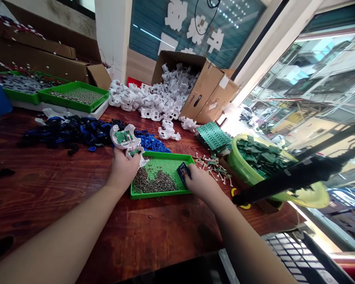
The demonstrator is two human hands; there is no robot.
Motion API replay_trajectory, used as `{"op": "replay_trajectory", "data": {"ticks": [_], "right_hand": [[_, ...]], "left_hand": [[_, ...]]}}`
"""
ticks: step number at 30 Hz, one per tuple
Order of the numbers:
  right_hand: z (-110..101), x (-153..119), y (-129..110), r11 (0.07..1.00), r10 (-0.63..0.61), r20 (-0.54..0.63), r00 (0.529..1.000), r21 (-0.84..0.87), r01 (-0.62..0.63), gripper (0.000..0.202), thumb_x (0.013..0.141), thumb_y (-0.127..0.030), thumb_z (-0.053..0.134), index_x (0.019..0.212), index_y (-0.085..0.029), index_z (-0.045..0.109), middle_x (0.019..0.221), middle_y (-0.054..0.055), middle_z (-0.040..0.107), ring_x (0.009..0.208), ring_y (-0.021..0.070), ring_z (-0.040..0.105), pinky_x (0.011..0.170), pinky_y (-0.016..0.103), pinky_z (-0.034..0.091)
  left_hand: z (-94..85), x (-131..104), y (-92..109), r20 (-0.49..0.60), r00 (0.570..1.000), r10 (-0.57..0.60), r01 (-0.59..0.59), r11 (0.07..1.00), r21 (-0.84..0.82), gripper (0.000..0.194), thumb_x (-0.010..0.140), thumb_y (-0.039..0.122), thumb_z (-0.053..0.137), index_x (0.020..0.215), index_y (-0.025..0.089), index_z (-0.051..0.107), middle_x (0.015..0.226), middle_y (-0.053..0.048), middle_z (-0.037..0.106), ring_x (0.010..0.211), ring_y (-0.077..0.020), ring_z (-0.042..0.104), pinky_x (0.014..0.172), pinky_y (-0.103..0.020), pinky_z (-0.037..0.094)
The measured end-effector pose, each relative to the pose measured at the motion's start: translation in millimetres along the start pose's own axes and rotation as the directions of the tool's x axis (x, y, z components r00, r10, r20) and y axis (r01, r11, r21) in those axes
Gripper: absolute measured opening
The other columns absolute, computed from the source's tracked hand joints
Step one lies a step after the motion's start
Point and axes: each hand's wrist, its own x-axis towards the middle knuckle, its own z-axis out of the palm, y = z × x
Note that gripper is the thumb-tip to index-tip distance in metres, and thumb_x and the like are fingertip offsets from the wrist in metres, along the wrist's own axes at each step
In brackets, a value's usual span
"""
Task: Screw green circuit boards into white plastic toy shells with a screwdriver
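Note:
My left hand (122, 169) is closed around a white plastic gamepad shell (117, 139) with green circuit boards fixed inside. It holds the shell up over the left end of a green tray (162, 157). Loose small screws (155, 182) lie heaped along the near side of that tray. Over the tray's right end, my right hand (201, 182) pinches a dark printed card (183, 173), tilted, its lower edge near the screws. Whether the card touches them I cannot tell.
Behind lie blue plastic parts (154, 142), black parts (68, 132) and white shells (148, 98) spilling from a cardboard box (205, 88). Rightward are stacked green boards (213, 136), a yellow-green basin (239, 165) and a black padded bar (284, 177). Another screw tray (73, 96) stands far left.

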Motion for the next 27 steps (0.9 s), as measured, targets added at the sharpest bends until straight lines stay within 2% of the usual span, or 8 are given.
{"op": "replay_trajectory", "data": {"ticks": [3,7,10,14,17,20,27], "right_hand": [[4.1,-5.2,-18.4,0.996,-0.073,-0.004,0.997,0.042,0.073,0.019,0.089,-0.025,0.042,0.104,-0.017,0.051,0.087,0.007,0.067,0.078,0.0208,0.063,0.062,0.028,0.041],[4.2,-7.4,-35.9,0.985,-0.133,-0.011,0.991,0.110,0.133,0.020,0.088,-0.031,0.043,0.105,-0.023,0.050,0.090,0.004,0.068,0.081,0.0192,0.064,0.061,0.025,0.038],[-1.2,-2.7,-22.3,0.989,-0.084,-0.015,0.996,0.123,0.085,0.025,0.089,-0.035,0.041,0.110,-0.023,0.049,0.095,0.003,0.068,0.083,0.0180,0.064,0.061,0.024,0.039],[-8.7,5.1,6.9,0.998,0.043,0.024,0.999,0.041,-0.044,0.020,0.084,-0.032,0.046,0.096,-0.018,0.055,0.087,0.010,0.067,0.076,0.0234,0.064,0.056,0.028,0.037],[-9.0,5.7,7.3,0.999,0.044,0.053,0.998,-0.004,-0.044,0.018,0.083,-0.029,0.049,0.093,-0.016,0.056,0.083,0.010,0.066,0.073,0.0225,0.063,0.058,0.029,0.038],[-5.6,2.9,-14.4,0.999,-0.036,0.056,0.998,0.022,0.035,0.018,0.084,-0.029,0.046,0.095,-0.017,0.054,0.084,0.008,0.067,0.075,0.0211,0.063,0.058,0.028,0.038],[-3.1,-3.4,-75.6,0.973,-0.207,0.029,0.978,0.112,0.203,0.019,0.082,-0.021,0.042,0.099,-0.017,0.050,0.088,0.010,0.068,0.079,0.0243,0.065,0.056,0.028,0.039]], "left_hand": [[0.7,0.2,-1.0,-0.003,1.000,-0.003,0.003,1.000,0.000,0.029,0.082,0.019,0.063,0.110,0.016,0.058,0.113,-0.007,0.063,0.101,-0.0233,0.061,0.088,-0.046,0.049],[-0.8,-0.1,1.5,0.014,1.000,-0.016,0.016,1.000,0.006,0.029,0.082,0.017,0.063,0.110,0.015,0.057,0.112,-0.007,0.063,0.100,-0.0229,0.062,0.088,-0.046,0.049],[-2.1,-1.0,5.1,0.012,0.999,-0.033,0.033,0.999,0.011,0.031,0.082,0.017,0.063,0.113,0.016,0.056,0.114,-0.008,0.063,0.100,-0.0230,0.062,0.087,-0.045,0.050],[-1.9,-2.3,8.2,0.000,0.997,-0.071,0.071,0.997,0.013,0.035,0.081,0.015,0.063,0.115,0.016,0.054,0.112,-0.008,0.062,0.099,-0.0230,0.062,0.086,-0.045,0.050],[-1.1,-2.7,8.4,-0.004,0.997,-0.083,0.083,0.997,0.007,0.034,0.081,0.015,0.064,0.114,0.015,0.055,0.110,-0.007,0.063,0.099,-0.0234,0.061,0.087,-0.046,0.050],[-0.6,-2.6,7.5,0.003,0.998,-0.066,0.066,0.998,-0.013,0.032,0.081,0.016,0.063,0.113,0.015,0.056,0.112,-0.007,0.062,0.100,-0.0235,0.061,0.087,-0.046,0.049],[-0.1,-2.7,5.4,0.006,0.999,-0.041,0.041,0.998,-0.051,0.029,0.084,0.019,0.061,0.112,0.016,0.056,0.114,-0.008,0.062,0.100,-0.0230,0.061,0.087,-0.046,0.050]]}}
